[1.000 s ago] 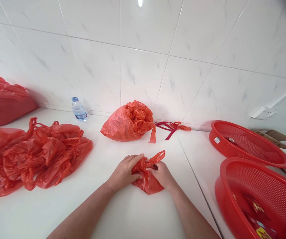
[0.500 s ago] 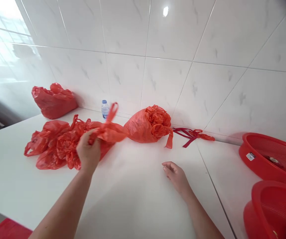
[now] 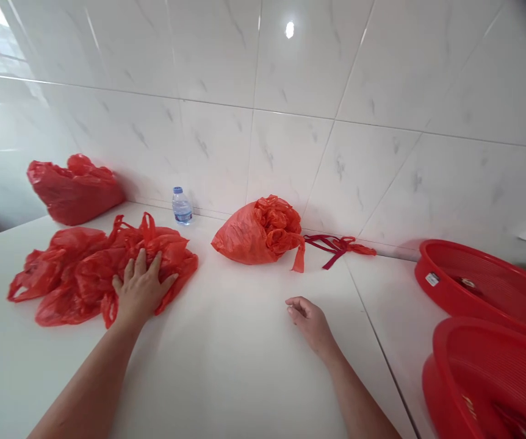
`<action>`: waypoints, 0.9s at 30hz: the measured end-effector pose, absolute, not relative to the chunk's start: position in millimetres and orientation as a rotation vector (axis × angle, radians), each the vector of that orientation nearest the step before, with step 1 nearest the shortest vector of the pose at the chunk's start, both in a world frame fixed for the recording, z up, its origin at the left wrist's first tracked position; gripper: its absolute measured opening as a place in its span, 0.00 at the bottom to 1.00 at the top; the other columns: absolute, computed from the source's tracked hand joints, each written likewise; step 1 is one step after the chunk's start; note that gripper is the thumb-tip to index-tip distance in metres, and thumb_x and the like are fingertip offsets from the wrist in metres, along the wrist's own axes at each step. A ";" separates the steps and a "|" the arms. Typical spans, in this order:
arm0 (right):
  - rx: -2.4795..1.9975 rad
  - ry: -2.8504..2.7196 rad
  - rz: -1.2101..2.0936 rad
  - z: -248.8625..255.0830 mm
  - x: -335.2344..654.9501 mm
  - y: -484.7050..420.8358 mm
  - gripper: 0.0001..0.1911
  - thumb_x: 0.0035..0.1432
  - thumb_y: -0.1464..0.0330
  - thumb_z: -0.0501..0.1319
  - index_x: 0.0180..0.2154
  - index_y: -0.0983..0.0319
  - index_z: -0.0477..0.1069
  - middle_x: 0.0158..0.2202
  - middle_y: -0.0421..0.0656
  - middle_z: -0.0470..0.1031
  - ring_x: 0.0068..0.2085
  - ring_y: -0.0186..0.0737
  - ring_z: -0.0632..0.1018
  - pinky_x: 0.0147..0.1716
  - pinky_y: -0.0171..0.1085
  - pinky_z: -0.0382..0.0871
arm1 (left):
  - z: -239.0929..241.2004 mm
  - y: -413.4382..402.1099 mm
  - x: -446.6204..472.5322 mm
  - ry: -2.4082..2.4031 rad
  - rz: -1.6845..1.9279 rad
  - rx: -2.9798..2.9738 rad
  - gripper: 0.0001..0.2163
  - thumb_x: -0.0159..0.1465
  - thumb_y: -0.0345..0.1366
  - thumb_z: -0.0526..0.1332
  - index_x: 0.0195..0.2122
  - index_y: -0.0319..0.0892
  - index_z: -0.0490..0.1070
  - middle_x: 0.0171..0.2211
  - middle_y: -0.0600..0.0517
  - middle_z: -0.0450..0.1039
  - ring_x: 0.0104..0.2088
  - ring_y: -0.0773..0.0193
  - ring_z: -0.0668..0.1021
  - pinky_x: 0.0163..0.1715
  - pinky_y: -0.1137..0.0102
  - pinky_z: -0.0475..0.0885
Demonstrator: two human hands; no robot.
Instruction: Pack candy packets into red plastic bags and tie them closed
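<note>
My left hand (image 3: pixel 139 292) lies with fingers spread on a heap of crumpled red plastic bags (image 3: pixel 80 274) at the left of the white table. Its palm faces down and the fingertips touch the thin plastic. My right hand (image 3: pixel 309 324) rests on the table right of centre, fingers curled in and the thumb near the index finger; nothing shows in it. Beyond it, against the wall, a stuffed red plastic bag (image 3: pixel 240 236) lies on its side, with more crumpled bags bulging from its mouth and one strip hanging down.
A full red bag (image 3: pixel 75 195) stands at the back left. A small water bottle (image 3: pixel 182 208) is near the tiled wall. Dark red ribbons (image 3: pixel 322 242) and a red strip (image 3: pixel 359 247) lie right of the stuffed bag. Two red plastic baskets (image 3: pixel 446 292) (image 3: pixel 446 366) fill the right side.
My left hand has let go of the red plastic bag it held up, which is now down on the heap, and has spread flat there. My right hand keeps its pose. The view has shifted slightly.
</note>
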State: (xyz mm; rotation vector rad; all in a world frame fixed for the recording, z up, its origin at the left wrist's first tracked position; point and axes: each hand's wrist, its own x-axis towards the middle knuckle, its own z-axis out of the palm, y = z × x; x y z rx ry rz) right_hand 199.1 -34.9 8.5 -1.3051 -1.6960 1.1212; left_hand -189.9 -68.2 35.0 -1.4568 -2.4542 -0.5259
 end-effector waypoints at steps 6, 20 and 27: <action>-1.252 -1.653 1.105 7.2 197.1 -32.9 0.12 0.54 0.61 0.57 0.38 0.60 0.72 0.30 0.39 0.69 0.31 0.35 0.70 0.33 0.35 0.65 | 44.3 -63.1 -163.5 -2.284 -0.844 -1.303 0.27 0.58 0.50 0.57 0.58 0.49 0.59 0.67 0.45 0.41 0.65 0.36 0.46 0.52 0.30 0.44; -1.302 -1.584 0.892 3.2 187.9 -29.7 0.14 0.57 0.60 0.55 0.43 0.58 0.70 0.34 0.40 0.69 0.30 0.34 0.69 0.34 0.36 0.67 | -11.5 -36.9 -5.5 -1.892 -0.519 -2.507 0.23 0.65 0.45 0.50 0.61 0.46 0.59 0.65 0.44 0.50 0.64 0.46 0.55 0.58 0.45 0.52; -1.208 -1.536 0.306 17.4 141.4 7.8 0.21 0.59 0.67 0.53 0.54 0.60 0.60 0.48 0.49 0.66 0.45 0.42 0.71 0.43 0.43 0.68 | 0.7 -22.5 5.4 -1.776 -0.961 -2.217 0.26 0.62 0.36 0.56 0.62 0.44 0.55 0.66 0.40 0.45 0.66 0.47 0.49 0.58 0.48 0.54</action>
